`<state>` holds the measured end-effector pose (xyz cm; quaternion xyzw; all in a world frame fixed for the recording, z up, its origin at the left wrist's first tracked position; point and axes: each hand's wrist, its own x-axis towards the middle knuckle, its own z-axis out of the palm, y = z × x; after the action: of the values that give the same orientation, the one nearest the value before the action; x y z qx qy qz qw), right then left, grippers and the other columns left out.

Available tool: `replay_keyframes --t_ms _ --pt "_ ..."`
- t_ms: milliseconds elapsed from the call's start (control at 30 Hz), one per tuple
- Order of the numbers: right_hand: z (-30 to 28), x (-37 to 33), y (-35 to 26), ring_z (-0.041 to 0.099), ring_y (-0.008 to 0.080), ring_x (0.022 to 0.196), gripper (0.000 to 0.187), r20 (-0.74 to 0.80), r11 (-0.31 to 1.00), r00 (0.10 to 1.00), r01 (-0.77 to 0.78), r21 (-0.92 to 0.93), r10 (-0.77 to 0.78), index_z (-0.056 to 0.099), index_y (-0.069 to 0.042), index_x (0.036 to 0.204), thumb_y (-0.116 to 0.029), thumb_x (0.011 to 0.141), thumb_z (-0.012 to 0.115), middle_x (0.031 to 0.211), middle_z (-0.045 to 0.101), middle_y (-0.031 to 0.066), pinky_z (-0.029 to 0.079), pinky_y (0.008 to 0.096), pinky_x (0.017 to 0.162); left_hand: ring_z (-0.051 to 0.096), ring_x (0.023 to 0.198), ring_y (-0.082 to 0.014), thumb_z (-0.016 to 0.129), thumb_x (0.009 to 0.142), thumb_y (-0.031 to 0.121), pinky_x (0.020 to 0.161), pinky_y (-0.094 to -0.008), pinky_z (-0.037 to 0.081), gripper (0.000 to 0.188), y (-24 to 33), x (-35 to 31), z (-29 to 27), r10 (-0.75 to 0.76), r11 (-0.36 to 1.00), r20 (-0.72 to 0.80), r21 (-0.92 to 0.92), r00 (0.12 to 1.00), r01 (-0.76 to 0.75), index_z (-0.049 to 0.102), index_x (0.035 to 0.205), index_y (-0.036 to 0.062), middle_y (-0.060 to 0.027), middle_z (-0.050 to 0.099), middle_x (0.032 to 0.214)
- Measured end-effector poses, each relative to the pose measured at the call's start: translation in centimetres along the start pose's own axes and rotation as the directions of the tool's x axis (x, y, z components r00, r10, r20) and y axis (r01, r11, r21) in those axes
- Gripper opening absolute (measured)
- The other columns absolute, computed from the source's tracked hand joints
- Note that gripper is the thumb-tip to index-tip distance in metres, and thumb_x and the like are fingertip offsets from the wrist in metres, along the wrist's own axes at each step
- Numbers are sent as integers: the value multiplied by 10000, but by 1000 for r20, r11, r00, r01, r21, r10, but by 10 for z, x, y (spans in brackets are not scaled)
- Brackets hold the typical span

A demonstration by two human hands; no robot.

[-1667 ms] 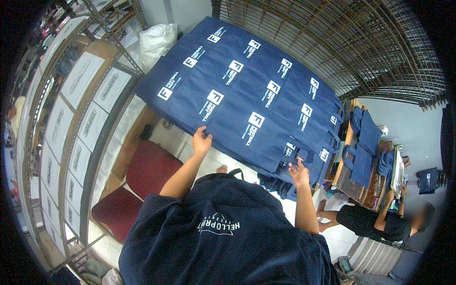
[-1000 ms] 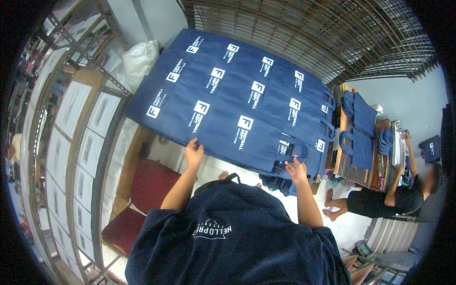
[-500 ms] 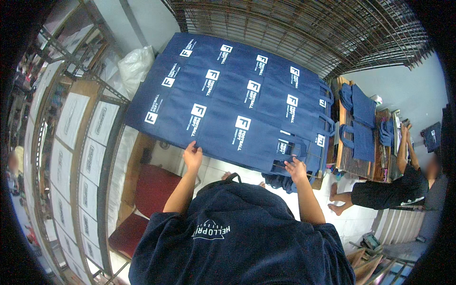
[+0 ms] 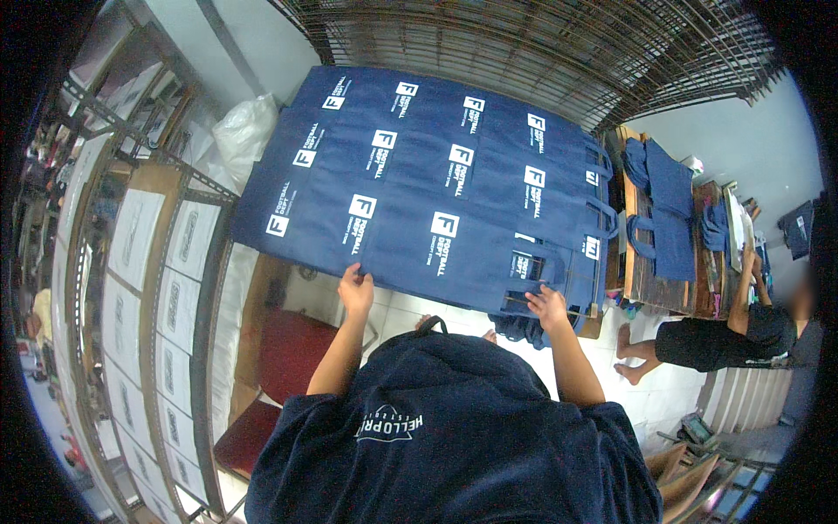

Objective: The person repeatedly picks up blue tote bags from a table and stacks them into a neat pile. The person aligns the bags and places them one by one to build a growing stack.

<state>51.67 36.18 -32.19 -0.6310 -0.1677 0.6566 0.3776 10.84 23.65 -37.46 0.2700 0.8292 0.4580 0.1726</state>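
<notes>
Navy tote bags (image 4: 401, 231) with white prints lie spread in overlapping rows over a wide table, their handles (image 4: 602, 214) toward the right. My left hand (image 4: 355, 290) pinches the near edge of the closest row of bags, at the bottom end of one bag. At the handle end of that row, my right hand (image 4: 547, 306) has its fingers closed on the near edge, beside a bag handle (image 4: 525, 281). Thin metal bars show around the handles there. Below the right hand, more dark bags (image 4: 522, 332) hang or lie under the table edge.
A metal rack of framed screens (image 4: 179, 319) stands close on the left, with a red chair (image 4: 292, 349) beside it. Wire racks (image 4: 524, 52) hang beyond the table. On the right are a wooden bench (image 4: 642, 284) with folded bags and a co-worker (image 4: 742, 327).
My right hand has shifted slightly, and the handle that stood up beside it now lies flatter. My left hand stays at the near edge. The co-worker's arms have lowered a little.
</notes>
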Motion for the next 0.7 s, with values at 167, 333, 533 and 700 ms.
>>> replay_keyframes --t_ms 167,333,533,700 --pt "-5 5 4 629 267 774 324 4 1000 1000 -20 10 20 415 -57 1081 -160 820 576 985 519 130 477 358 612 612 648 -188 650 695 84 635 -320 486 370 5 1 1 -73 986 66 -147 995 82 577 1048 2 -113 629 683" --pt "-2 -3 1 616 211 675 354 -215 990 977 -41 -131 12 440 -69 1092 -194 804 603 888 558 89 438 305 504 580 693 -180 668 719 111 632 -303 469 400 -17 1 1 -95 989 -3 -114 995 94 542 1081 -4 -101 596 759" --pt "-53 -10 3 543 108 562 246 -297 965 929 163 -206 -221 525 -123 1012 -220 804 611 723 555 -5 369 260 487 492 739 -173 679 770 279 662 -322 437 464 -1 -21 -11 40 987 -201 -143 979 -70 509 1112 14 -68 489 765" --pt "-109 -1 -15 530 115 542 250 -443 972 879 225 63 -175 509 -126 1031 -203 812 601 707 550 -12 359 255 472 566 918 -286 634 796 367 806 -378 442 554 -14 -54 -19 -6 975 -207 214 978 51 485 1147 -35 -192 576 1015"
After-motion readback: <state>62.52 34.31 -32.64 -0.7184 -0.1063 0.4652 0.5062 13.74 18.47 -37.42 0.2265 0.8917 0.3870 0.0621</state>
